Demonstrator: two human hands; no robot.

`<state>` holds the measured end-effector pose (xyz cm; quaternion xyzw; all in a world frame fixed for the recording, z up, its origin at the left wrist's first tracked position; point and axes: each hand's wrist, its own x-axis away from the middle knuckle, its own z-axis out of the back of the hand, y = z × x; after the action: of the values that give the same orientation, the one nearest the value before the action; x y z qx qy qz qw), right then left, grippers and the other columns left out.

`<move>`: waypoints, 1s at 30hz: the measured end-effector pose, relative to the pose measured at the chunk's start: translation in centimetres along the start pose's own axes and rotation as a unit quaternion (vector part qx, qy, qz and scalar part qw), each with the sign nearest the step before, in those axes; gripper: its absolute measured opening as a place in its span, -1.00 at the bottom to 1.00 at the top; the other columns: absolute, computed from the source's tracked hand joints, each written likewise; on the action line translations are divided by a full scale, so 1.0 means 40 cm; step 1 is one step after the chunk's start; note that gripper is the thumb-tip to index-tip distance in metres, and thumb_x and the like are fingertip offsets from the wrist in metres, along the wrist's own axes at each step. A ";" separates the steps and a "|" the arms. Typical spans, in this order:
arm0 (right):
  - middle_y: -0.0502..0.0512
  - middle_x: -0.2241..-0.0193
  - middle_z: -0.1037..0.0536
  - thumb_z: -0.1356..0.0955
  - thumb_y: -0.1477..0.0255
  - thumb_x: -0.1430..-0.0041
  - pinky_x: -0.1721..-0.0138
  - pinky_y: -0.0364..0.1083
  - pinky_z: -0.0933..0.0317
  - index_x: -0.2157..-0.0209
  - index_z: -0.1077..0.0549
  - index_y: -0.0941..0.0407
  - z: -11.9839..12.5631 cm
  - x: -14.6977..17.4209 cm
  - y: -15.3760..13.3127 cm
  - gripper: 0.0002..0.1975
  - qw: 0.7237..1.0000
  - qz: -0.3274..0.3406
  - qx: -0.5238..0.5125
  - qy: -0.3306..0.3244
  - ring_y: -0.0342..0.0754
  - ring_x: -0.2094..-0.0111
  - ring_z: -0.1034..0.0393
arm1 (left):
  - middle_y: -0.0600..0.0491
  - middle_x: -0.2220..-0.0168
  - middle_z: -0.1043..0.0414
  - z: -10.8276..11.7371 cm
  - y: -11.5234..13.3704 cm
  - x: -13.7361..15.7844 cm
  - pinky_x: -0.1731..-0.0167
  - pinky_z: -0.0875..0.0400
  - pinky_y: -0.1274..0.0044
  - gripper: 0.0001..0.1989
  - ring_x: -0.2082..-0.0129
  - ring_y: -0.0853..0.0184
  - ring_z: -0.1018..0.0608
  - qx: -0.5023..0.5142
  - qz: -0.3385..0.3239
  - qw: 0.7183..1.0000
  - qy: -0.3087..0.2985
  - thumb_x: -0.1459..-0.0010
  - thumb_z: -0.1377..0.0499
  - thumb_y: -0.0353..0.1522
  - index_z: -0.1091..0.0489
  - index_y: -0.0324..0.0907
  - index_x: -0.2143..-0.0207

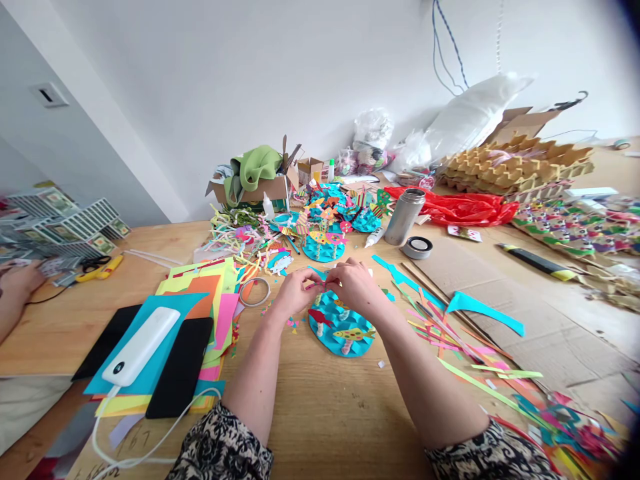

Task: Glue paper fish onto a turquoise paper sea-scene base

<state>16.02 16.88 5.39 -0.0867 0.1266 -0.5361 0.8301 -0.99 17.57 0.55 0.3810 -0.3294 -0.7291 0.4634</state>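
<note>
My left hand (301,291) and my right hand (356,285) meet above the far side of a blue paper craft base (327,341). The fingertips of both are pinched close together on a small reddish-pink piece, too hidden to name. On the base stand a yellow spotted paper fish (354,334) and a red paper fish (319,318), each raised on a pale twisted post. Part of the base lies hidden under my right hand. Behind my hands sits a similar blue craft (323,250) with paper fish.
Left lie coloured paper sheets (227,280), a white power bank (141,347), a black phone (180,367) and a tape roll (255,292). Paper strips (465,327), a metal flask (405,217) and a box cutter (537,261) lie right. Another person's hand (23,280) is far left.
</note>
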 end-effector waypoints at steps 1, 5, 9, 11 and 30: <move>0.09 0.36 -0.58 -0.34 0.48 -0.14 0.26 -0.08 0.03 0.40 -0.58 0.08 -0.001 0.000 0.000 -0.85 1.000 0.000 0.001 -0.001 0.03 0.18 -0.30 | 0.07 0.40 -0.53 0.000 0.000 0.000 0.30 -0.38 0.55 -0.95 0.33 0.33 -0.53 0.000 -0.002 1.000 0.000 -0.02 -0.23 -0.49 -0.47 -0.20 0.41; 0.08 0.35 -0.58 -0.35 0.47 -0.15 0.25 -0.08 0.03 0.39 -0.59 0.08 0.000 0.000 -0.001 -0.86 1.000 0.000 0.001 -0.001 0.03 0.17 -0.30 | 0.06 0.40 -0.53 0.000 -0.002 0.000 0.27 -0.40 0.54 -0.95 0.31 0.32 -0.54 0.000 -0.005 1.000 0.000 -0.01 -0.23 -0.49 -0.47 -0.20 0.42; 0.08 0.35 -0.58 -0.34 0.48 -0.15 0.25 -0.07 0.03 0.38 -0.59 0.08 0.003 0.001 -0.001 -0.84 1.000 0.002 -0.002 0.001 0.03 0.17 -0.31 | 0.05 0.34 -0.54 -0.002 -0.006 -0.001 0.21 -0.42 0.51 -0.92 0.27 0.31 -0.55 0.000 0.000 1.000 0.000 -0.02 -0.25 -0.46 -0.49 -0.20 0.36; 0.08 0.35 -0.58 -0.34 0.48 -0.15 0.25 -0.07 0.02 0.37 -0.59 0.08 0.003 0.002 -0.001 -0.85 1.000 0.003 -0.001 0.001 0.03 0.17 -0.31 | 0.04 0.32 -0.54 -0.003 -0.007 -0.002 0.20 -0.41 0.51 -0.91 0.26 0.31 -0.55 -0.007 0.001 1.000 -0.003 -0.03 -0.25 -0.44 -0.50 -0.19 0.34; 0.09 0.34 -0.58 -0.34 0.47 -0.14 0.23 -0.07 0.00 0.38 -0.59 0.08 0.001 0.000 0.000 -0.85 1.000 0.001 0.003 -0.001 0.03 0.16 -0.31 | 0.04 0.36 -0.53 -0.006 -0.021 -0.001 0.23 -0.42 0.52 -0.94 0.30 0.32 -0.53 -0.012 0.012 1.000 -0.001 -0.02 -0.28 -0.40 -0.48 -0.21 0.40</move>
<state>16.03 16.86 5.42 -0.0848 0.1249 -0.5354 0.8310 -1.13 17.89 -0.24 0.3706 -0.3258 -0.7276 0.4766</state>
